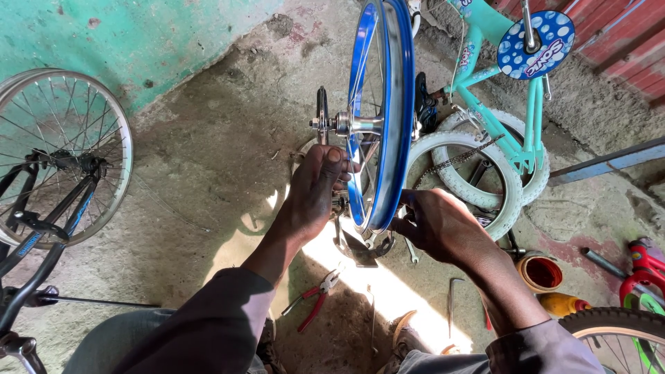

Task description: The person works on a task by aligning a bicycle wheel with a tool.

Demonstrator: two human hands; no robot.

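A blue bicycle wheel rim (388, 104) stands upright in front of me, seen edge-on, with a metal hub and axle (346, 125) sticking out to the left. My left hand (315, 190) rests against the left side of the rim just below the hub, fingers pressed to the spokes. My right hand (436, 225) is closed around the lower right edge of the rim, and whether it also holds a tool is hidden. Both sleeves are grey-brown.
A turquoise child's bicycle (499, 104) with white tyres lies behind the rim. A black bicycle with a silver wheel (62, 152) is at left. Red-handled pliers (315, 301), an orange tin (540, 272), a hex key (450, 305) and a yellow bottle (561, 303) lie on the concrete floor.
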